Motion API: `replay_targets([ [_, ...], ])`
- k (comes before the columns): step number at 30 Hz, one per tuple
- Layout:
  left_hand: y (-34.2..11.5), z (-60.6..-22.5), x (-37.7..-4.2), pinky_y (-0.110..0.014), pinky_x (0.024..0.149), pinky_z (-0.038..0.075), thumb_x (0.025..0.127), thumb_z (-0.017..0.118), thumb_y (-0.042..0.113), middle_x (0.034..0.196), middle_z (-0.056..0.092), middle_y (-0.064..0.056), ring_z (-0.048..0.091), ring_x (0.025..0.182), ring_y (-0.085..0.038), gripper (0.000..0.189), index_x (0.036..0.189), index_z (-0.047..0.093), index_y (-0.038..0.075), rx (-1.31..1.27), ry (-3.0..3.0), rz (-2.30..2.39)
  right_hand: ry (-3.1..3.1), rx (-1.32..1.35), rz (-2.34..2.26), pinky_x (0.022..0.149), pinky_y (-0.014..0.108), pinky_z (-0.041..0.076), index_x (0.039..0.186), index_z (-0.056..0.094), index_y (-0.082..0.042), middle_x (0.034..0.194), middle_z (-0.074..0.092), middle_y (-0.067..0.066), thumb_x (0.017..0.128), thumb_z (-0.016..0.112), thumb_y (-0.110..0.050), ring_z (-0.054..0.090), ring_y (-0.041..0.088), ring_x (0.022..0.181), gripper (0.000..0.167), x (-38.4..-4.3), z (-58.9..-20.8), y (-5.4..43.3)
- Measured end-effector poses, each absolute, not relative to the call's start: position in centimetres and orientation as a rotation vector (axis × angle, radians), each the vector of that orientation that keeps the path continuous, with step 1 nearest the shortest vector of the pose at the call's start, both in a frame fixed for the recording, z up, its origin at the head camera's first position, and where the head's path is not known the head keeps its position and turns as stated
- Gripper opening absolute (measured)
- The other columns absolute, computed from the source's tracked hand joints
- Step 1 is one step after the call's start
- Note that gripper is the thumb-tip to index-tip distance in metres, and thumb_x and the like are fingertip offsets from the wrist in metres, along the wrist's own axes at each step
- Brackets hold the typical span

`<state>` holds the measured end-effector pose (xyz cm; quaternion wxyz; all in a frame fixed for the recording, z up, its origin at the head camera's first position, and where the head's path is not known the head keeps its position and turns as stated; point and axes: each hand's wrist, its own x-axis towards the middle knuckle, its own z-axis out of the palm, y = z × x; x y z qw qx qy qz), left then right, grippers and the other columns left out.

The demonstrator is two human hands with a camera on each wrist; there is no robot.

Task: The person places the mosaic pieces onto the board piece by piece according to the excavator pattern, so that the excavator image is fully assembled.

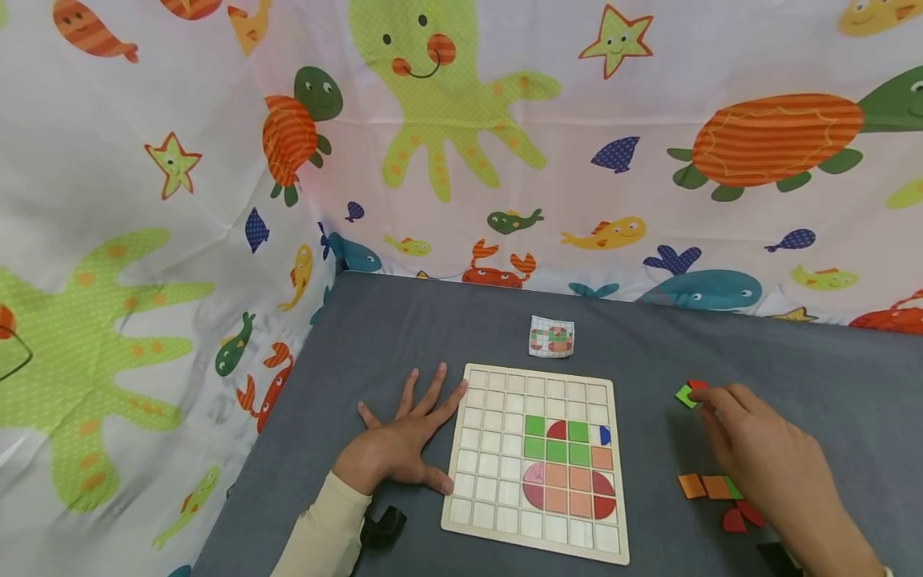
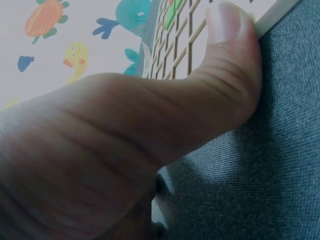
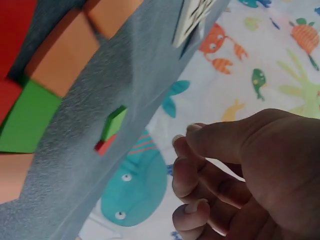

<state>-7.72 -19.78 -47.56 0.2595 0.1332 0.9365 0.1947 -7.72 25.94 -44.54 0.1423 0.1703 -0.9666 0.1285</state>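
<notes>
White fabric point(image 1: 216, 88) printed with sea creatures point(image 1: 440, 104) — turtles point(image 1: 779, 140), whales point(image 1: 710, 290) — borders a grey cloth surface point(image 1: 346, 336).

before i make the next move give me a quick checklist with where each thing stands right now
1. Board steadied: ok, the left hand touches its left edge.
2. Room for more pieces: ok, the board's left columns are bare.
3. Far green piece gripped: not ok, the right wrist view shows it apart from the right fingers.
4. Right fingers holding nothing else: cannot tell, the tips of thumb and index overlap.
5. Pattern card uncovered: ok, it lies beyond the board.
6. Board matching the card: cannot tell, the print is too small.
</notes>
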Motion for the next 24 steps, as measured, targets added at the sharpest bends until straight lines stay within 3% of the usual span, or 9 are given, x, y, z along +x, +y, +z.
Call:
replay_targets([
  [4,-19.5,-46.6,-7.5,-0.097,0.095,-0.013,0.068,0.096,0.057,0.177,-0.017,0.008,-0.022,0.161,-0.035,0.137,0.17,0.004,0.046,0.345,2.532,0.499,-2.78,0.52,0.372,0.04,0.022,0.036,0.113,0.073,-0.004,0.091,0.065,0.009,0.077,0.09,0.001,0.046,0.009,0.056,0.04,-8.6,-45.0,26.8],
  [7,-19.5,-46.6,-7.5,-0.097,0.095,-0.013,0.068,0.096,0.056,0.177,-0.018,0.008,-0.022,0.161,-0.036,0.138,0.17,0.003,0.046,0.343,2.528,0.49,-2.784,0.547,0.372,0.042,0.023,0.038,0.117,0.074,-0.006,0.094,0.065,0.009,0.077,0.088,0.004,0.05,0.013,0.061,0.043,-9.3,-45.1,27.4],
  [13,-19.6,-46.6,-7.6,-0.096,0.095,-0.013,0.069,0.096,0.054,0.177,-0.017,0.007,-0.021,0.161,-0.036,0.137,0.17,0.004,0.045,0.352,2.53,0.496,-2.856,0.605,0.323,0.059,0.049,0.06,0.121,0.074,-0.005,0.107,0.067,0.016,0.082,0.084,0.007,0.063,0.031,0.085,0.043,-10.6,-45.5,28.6],
  [17,-19.6,-46.5,-7.6,-0.097,0.095,-0.012,0.069,0.095,0.057,0.177,-0.017,0.007,-0.021,0.161,-0.036,0.137,0.17,0.004,0.045,0.357,2.532,0.494,-2.894,0.65,0.293,0.069,0.057,0.061,0.124,0.075,-0.005,0.114,0.068,0.017,0.082,0.084,0.008,0.065,0.035,0.093,0.044,-11.4,-45.8,29.1],
  [24,-20.4,-48.9,-8.1,-0.095,0.087,-0.023,0.065,0.092,0.065,0.173,-0.027,0.016,-0.028,0.159,-0.032,0.141,0.164,-0.007,0.057,0.39,2.529,0.529,-2.968,0.687,0.258,0.075,0.063,0.059,0.127,0.075,-0.006,0.123,0.069,0.019,0.084,0.082,0.008,0.066,0.041,0.1,0.046,-12.6,-46.5,29.4],
])
